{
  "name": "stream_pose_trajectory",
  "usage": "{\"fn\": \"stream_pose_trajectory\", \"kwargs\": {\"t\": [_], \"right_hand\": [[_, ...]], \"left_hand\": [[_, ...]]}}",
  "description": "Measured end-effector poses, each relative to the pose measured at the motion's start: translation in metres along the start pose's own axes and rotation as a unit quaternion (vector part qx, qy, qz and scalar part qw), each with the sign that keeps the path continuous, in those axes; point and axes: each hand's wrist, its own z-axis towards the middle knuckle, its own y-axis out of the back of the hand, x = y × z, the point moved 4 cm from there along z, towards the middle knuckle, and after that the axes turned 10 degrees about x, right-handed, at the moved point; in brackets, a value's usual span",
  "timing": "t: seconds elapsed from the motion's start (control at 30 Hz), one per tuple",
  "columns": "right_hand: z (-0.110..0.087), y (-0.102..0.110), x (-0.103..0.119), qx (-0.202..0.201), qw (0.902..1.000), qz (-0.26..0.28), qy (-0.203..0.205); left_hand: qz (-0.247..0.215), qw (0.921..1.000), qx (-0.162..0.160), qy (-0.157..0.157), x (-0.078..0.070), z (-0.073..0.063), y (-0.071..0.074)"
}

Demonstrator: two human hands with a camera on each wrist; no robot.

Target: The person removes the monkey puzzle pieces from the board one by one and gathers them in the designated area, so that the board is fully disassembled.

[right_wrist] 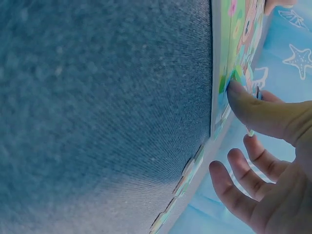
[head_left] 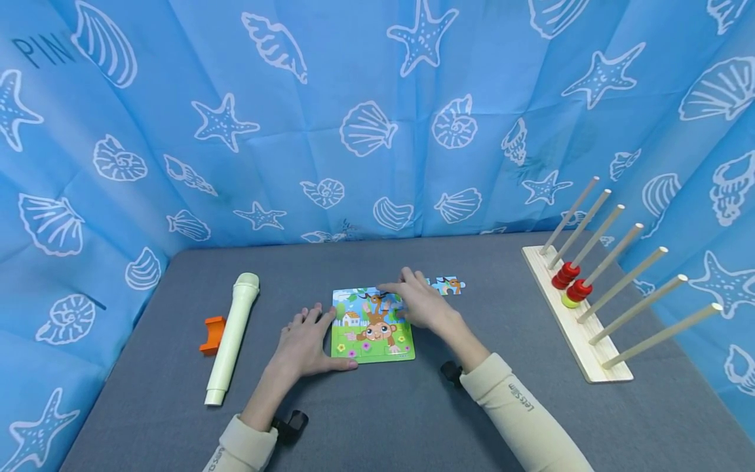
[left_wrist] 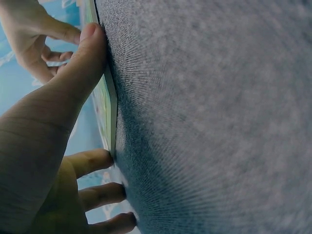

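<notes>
We see a bare right hand (head_left: 420, 301) bent over the upper right corner of a square cardboard jigsaw puzzle (head_left: 383, 358), printed with a brown monkey on green grass. Its thumb and forefinger pinch a small, thin jigsaw piece (right_wrist: 250, 132), mostly hidden from us by the thumb; the other three fingers stand apart, loosely bent and free. The bare left hand (head_left: 307, 344) is spread wide and grasps nothing: its thumb lies along the puzzle's near edge, its forefinger touches the left side, and the remaining fingertips rest beyond that edge on the grey cloth-covered table (head_left: 377, 419).

The puzzle lies flat between the two hands. Just beyond its upper right corner we find a few loose, blue-printed jigsaw pieces (head_left: 453, 286), partly screened by the right hand. Well to the puzzle's left lies a pale green, microphone-shaped stick (head_left: 232, 337), with a notched orange block (head_left: 213, 335) on its far side. Well to the puzzle's right stands a pale wooden rack (head_left: 610, 373) with seven upright rods, two carrying red rings (head_left: 566, 275). Behind the puzzle hangs a blue, shell-printed curtain (head_left: 330, 72).
</notes>
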Motion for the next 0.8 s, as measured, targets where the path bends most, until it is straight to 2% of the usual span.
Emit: {"fn": "stream_pose_trajectory", "kwargs": {"t": [0.47,0.8], "right_hand": [[-0.001,0.000,-0.001,-0.026,0.9996,0.002,0.010],[-0.008,0.011,-0.009,-0.028,0.9994,-0.015,0.012]], "left_hand": [[-0.002,1.0000,-0.001,-0.001,-0.002,-0.001,0.001],[0.000,1.0000,0.000,0.003,-0.001,-0.001,0.000]]}}
